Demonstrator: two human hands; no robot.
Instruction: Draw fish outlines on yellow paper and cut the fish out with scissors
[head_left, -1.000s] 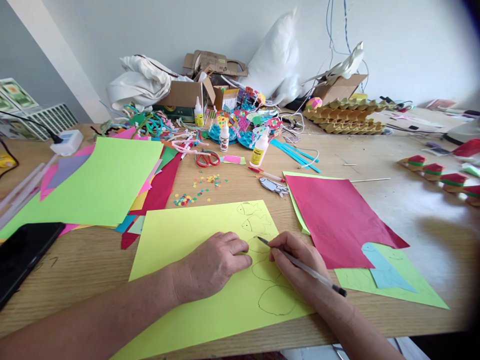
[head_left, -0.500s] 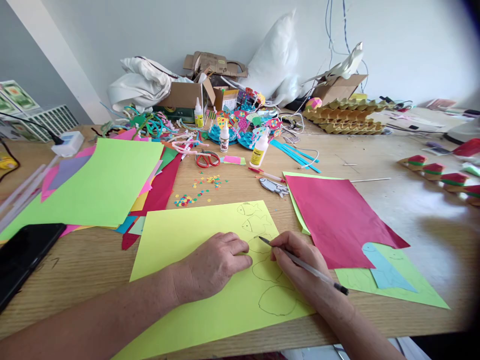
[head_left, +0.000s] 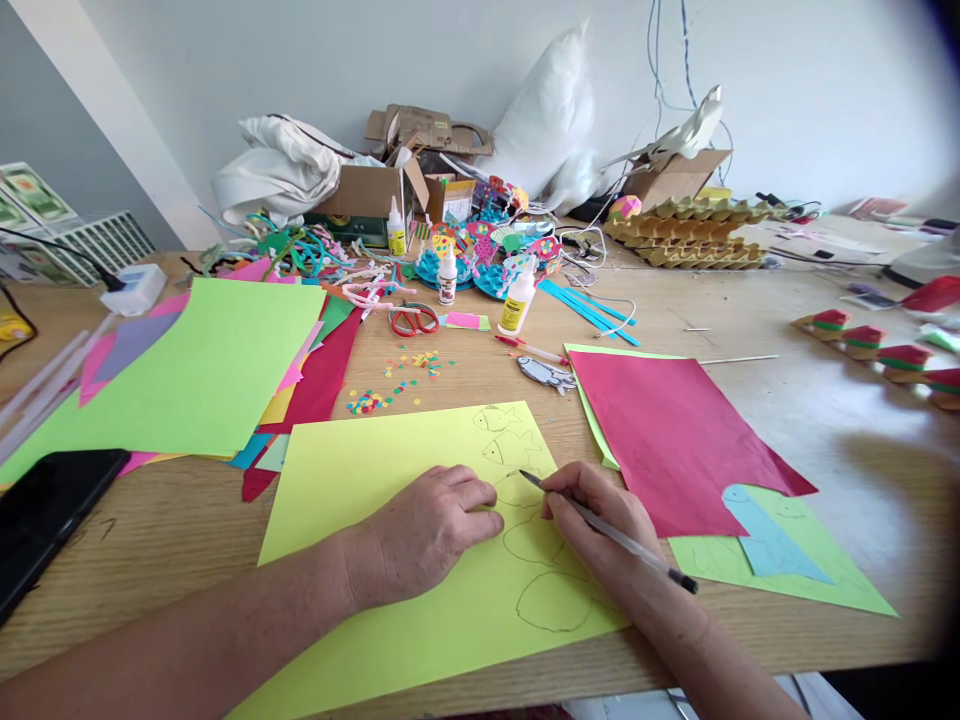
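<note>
A yellow sheet of paper (head_left: 360,640) lies before me on the table, with a column of pencil-like fish outlines along its right side. The upper fish drawings (head_left: 510,447) have eyes and tails; the lower ones are plain ovals. My left hand (head_left: 439,530) rests on the sheet left of the drawings, fingers loosely bent and apart, holding nothing. In my right hand (head_left: 600,520) is a pen (head_left: 630,545) with a clear barrel and dark end cap, gripped near its point. Its tip is at the top of the third outline, partly covered by my hands.
Stacked coloured paper (head_left: 202,370) and a black phone (head_left: 52,520) lie left. A red sheet (head_left: 675,440) over green paper is at right. Beyond are paper dots (head_left: 367,402), red-handled scissors (head_left: 414,319), a glue bottle (head_left: 517,300), a fish cutout (head_left: 545,374) and egg cartons (head_left: 682,235).
The pen tip has shifted very slightly to the right along the third fish outline. My left hand stays in place on the sheet.
</note>
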